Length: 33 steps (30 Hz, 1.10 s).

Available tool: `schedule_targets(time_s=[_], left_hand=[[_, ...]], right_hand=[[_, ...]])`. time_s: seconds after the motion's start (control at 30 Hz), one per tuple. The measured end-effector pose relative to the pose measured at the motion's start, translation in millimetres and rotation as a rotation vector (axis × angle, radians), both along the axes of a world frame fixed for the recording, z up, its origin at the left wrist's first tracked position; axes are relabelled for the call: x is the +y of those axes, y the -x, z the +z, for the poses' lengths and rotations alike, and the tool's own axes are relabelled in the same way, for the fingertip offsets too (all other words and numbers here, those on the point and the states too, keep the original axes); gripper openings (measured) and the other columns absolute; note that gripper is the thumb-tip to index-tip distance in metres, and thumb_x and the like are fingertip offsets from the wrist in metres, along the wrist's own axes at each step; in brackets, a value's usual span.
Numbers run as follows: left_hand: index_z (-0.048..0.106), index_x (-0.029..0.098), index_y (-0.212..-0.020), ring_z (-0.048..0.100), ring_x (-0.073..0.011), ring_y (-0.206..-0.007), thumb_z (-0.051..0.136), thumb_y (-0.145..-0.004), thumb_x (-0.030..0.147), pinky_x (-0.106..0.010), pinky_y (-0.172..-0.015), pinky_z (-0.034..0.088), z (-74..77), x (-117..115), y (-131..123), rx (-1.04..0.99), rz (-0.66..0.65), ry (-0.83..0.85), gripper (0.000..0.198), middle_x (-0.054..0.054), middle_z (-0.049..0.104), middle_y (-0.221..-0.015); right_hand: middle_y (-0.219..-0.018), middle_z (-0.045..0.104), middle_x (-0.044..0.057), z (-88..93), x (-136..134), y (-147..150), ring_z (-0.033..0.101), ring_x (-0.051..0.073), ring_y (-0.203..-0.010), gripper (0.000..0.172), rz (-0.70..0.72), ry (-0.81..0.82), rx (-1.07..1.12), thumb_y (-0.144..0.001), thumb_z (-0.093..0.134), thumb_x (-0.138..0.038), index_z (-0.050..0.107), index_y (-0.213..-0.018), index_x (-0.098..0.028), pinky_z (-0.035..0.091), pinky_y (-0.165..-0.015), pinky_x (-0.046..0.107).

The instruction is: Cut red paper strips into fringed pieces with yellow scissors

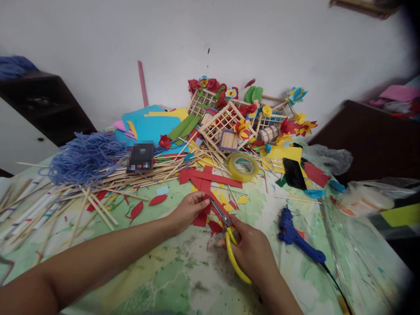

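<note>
My right hand (251,249) grips a pair of scissors (231,243) with yellow handles, its blades pointing up and left toward my other hand. Between the fingertips of my left hand (190,210) a piece of red paper (207,197) is pinched, close to the blade tips. Several red paper strips (223,178) lie just beyond both hands, some crossing each other. Small yellow paper petals (243,200) and a red scrap (215,226) are scattered around the scissors. How much of the red paper my left hand covers I cannot tell.
Blue yarn (87,157), wooden sticks (157,173) and a pixelated dark device (140,157) lie to the left. Stick frames with paper flowers (226,124) stand against the wall. A tape roll (243,167), a phone (294,173) and a blue glue gun (300,238) are rightward.
</note>
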<state>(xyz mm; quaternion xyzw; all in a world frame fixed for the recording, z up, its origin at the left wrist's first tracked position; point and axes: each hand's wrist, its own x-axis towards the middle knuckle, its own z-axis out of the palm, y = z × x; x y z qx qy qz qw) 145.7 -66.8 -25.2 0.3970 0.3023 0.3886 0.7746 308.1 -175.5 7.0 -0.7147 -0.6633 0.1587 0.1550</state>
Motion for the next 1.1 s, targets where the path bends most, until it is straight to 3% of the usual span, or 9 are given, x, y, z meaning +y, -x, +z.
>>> schedule_targets(time_s=[0.47,0.8,1.1], left_hand=[[0.059,0.013,-0.072,0.056,-0.008,-0.058,0.071,-0.067,0.026,-0.02,-0.062,0.045,3.5,-0.5,-1.1,-0.019,-0.008,0.032,0.019,0.0,0.06,-0.065],[0.057,0.012,-0.071,0.051,-0.0067,-0.056,0.069,-0.07,0.028,-0.02,-0.062,0.044,0.9,2.3,-0.3,0.003,0.029,0.015,0.019,0.0,0.057,-0.063],[0.058,0.014,-0.084,0.059,-0.0101,-0.064,0.072,-0.066,0.022,-0.023,-0.063,0.05,-3.0,3.0,0.0,-0.033,0.085,0.052,0.025,-0.002,0.062,-0.077]], right_hand=[[-0.07,0.067,0.0,3.7,1.8,1.0,0.059,0.015,-0.061,0.04,-0.009,0.017,0.072,-0.075,0.056,-0.043,0.06,-0.11,-0.025,0.035,-0.053,0.021],[-0.086,0.069,0.005,-2.0,1.1,-4.5,0.063,0.019,-0.07,0.051,-0.075,-0.015,-0.074,-0.077,0.052,-0.051,0.054,-0.119,-0.023,0.039,-0.056,0.024],[-0.105,0.064,0.009,4.2,-0.3,3.1,0.06,0.024,-0.091,0.058,-0.05,-0.019,-0.11,-0.076,0.053,-0.05,0.05,-0.124,-0.019,0.043,-0.075,0.031]])
